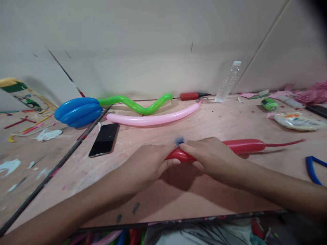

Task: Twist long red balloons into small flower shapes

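A long red balloon [244,145] lies across the middle of the table, its thin uninflated tail pointing right. My left hand [153,158] grips its left end, thumb below and fingers over the top. Close beside it, my right hand [211,153] is closed round the same balloon. Between the two hands a short red section bulges out. A small blurred dark-blue piece [180,141] sticks up by my fingertips; I cannot make out what it is. Parts of the balloon are hidden under both hands.
Behind my hands lie a pink balloon [153,119], a green balloon [145,110] joined to a blue balloon bundle [79,112], and a red hand pump [189,96]. A phone [104,139] is left; a plastic bottle [228,81] stands by the wall. A plastic packet [296,121] lies right.
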{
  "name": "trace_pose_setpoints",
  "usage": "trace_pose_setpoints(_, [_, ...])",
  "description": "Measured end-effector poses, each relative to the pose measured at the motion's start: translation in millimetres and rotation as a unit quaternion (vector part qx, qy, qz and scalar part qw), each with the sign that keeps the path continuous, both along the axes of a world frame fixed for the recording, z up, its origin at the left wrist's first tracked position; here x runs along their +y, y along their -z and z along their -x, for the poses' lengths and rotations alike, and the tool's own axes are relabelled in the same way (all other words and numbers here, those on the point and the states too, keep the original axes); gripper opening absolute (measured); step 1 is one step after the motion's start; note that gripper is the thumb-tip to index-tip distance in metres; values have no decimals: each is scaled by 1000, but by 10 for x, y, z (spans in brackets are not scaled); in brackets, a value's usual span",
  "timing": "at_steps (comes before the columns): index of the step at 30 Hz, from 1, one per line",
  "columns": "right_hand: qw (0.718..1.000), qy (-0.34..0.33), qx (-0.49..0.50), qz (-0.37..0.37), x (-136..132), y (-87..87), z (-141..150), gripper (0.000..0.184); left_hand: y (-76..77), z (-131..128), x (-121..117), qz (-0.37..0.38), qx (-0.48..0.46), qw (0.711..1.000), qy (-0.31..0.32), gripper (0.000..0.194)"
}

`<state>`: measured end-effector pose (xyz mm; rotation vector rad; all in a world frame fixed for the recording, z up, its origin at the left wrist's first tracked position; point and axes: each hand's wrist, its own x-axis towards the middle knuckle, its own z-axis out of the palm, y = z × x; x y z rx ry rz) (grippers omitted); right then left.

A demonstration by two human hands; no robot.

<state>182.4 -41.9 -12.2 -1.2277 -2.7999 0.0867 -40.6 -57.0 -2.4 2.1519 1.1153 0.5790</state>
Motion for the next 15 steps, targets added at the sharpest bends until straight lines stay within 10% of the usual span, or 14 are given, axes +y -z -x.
trace_pose_setpoints(15, [999, -9, 21, 36, 18, 87, -11, 10, 150, 4, 30, -45, 91, 995, 18, 23])
